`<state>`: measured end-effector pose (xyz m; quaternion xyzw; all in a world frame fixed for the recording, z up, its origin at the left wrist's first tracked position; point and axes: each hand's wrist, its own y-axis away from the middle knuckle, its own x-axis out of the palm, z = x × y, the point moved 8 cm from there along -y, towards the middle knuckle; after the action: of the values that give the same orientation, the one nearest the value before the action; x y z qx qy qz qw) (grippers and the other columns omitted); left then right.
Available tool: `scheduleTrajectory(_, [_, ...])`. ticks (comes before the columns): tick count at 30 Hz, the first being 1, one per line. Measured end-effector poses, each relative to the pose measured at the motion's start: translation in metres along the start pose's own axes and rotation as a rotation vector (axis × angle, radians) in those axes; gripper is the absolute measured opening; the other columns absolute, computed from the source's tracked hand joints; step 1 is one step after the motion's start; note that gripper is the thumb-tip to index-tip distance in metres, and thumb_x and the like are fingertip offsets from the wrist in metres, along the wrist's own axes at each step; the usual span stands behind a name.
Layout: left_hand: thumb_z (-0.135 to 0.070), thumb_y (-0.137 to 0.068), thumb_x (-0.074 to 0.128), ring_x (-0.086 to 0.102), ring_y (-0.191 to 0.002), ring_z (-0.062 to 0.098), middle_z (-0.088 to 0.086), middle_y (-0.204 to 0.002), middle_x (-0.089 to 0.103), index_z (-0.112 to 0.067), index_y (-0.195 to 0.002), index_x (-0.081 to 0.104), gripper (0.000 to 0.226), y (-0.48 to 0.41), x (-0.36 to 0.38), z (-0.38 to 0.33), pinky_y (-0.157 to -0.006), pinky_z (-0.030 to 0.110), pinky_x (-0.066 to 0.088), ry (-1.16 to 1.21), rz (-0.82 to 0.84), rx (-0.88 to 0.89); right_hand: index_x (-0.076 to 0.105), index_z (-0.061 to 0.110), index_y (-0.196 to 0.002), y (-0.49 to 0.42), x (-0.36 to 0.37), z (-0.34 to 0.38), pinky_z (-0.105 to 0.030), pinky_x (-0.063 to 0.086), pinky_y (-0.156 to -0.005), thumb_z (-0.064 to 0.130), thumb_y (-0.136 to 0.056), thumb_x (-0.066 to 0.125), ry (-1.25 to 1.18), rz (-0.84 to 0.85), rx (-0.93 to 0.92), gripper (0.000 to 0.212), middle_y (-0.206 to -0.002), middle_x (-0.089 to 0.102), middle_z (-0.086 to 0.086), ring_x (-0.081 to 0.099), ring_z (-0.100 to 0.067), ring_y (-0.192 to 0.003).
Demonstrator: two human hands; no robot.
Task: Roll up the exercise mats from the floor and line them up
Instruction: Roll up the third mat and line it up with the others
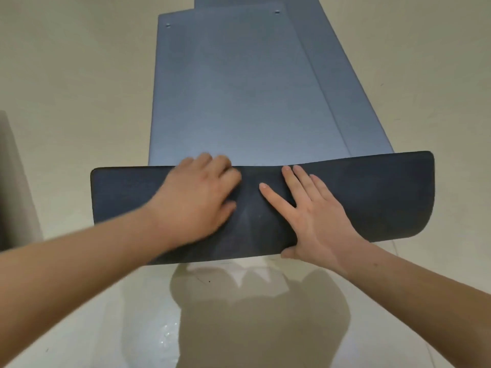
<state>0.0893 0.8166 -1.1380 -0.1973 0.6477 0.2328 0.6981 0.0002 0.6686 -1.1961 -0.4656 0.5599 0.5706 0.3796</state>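
Note:
A blue-grey exercise mat (pixel 239 96) lies flat on the floor and stretches away from me. Its near end (pixel 372 197) is folded over toward the far end, showing the dark underside as a wide band. My left hand (pixel 202 197) rests on the fold left of centre, fingers bent over the fold's far edge; it is blurred. My right hand (pixel 310 208) lies flat on the fold right of centre, fingers straight and spread, thumb at the near edge. A second mat (pixel 353 83) of the same colour lies under the first and shows along its right side.
The floor (pixel 79 88) is pale and glossy all round the mats. A beige object (pixel 13 181) stands at the left edge of view. My shadow falls on the floor (pixel 260 309) just in front of the fold.

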Motion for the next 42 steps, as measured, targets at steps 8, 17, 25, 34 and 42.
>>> scheduleTrajectory(8, [-0.083, -0.078, 0.061, -0.012, -0.159, 0.042, 0.016, -0.171, -0.019, -0.020, -0.159, -0.029, 0.137, 0.045, 0.079, -0.007, -0.125, 0.066, 0.007, -0.017, 0.408, -0.188, 0.001, 0.044, -0.164, -0.040, -0.015, -0.010, -0.050, 0.007, -0.130, 0.081, -0.056, 0.079, -0.053, 0.072, -0.069, 0.138, -0.172, 0.004, -0.010, 0.001, -0.033, -0.159])
scheduleTrajectory(17, [-0.074, -0.058, 0.075, 0.044, -0.136, 0.025, -0.002, -0.154, 0.038, -0.031, -0.158, 0.015, 0.124, 0.016, 0.107, 0.009, -0.105, 0.052, 0.046, 0.204, 0.470, -0.039, -0.009, 0.044, -0.161, -0.037, 0.024, -0.003, -0.056, 0.019, -0.122, 0.089, -0.057, 0.065, 0.043, 0.197, 0.022, 0.135, -0.165, 0.019, -0.009, 0.019, -0.034, -0.152])
scheduleTrajectory(25, [-0.068, -0.061, 0.090, 0.057, -0.127, 0.020, -0.012, -0.140, 0.054, -0.037, -0.154, 0.039, 0.110, -0.012, 0.101, 0.044, -0.107, 0.043, 0.051, 0.472, 0.694, -0.070, 0.026, 0.062, -0.144, -0.086, 0.023, -0.025, -0.046, 0.048, -0.106, 0.071, -0.042, 0.093, -0.302, 0.570, 0.037, 0.123, -0.131, 0.048, 0.017, 0.054, -0.021, -0.121])
scheduleTrajectory(34, [-0.055, -0.085, 0.069, 0.061, -0.110, 0.036, 0.011, -0.127, 0.061, -0.015, -0.129, 0.064, 0.059, 0.005, 0.046, 0.045, -0.081, 0.046, 0.055, 0.089, 0.050, -0.053, 0.059, 0.062, -0.123, -0.145, 0.010, -0.060, -0.048, 0.058, -0.098, 0.047, -0.034, 0.107, -0.615, 0.695, 0.147, 0.102, -0.126, 0.067, 0.015, 0.068, -0.019, -0.113])
scheduleTrajectory(42, [-0.079, -0.074, 0.071, 0.019, -0.156, 0.040, 0.018, -0.166, 0.020, -0.009, -0.162, 0.009, 0.128, -0.032, 0.082, 0.056, -0.128, 0.056, 0.020, -0.020, 0.280, -0.108, 0.039, 0.051, -0.155, -0.176, -0.026, -0.086, -0.042, 0.038, -0.111, 0.058, -0.050, 0.099, -0.446, 0.375, 0.253, 0.121, -0.154, 0.045, 0.007, 0.046, -0.024, -0.142])
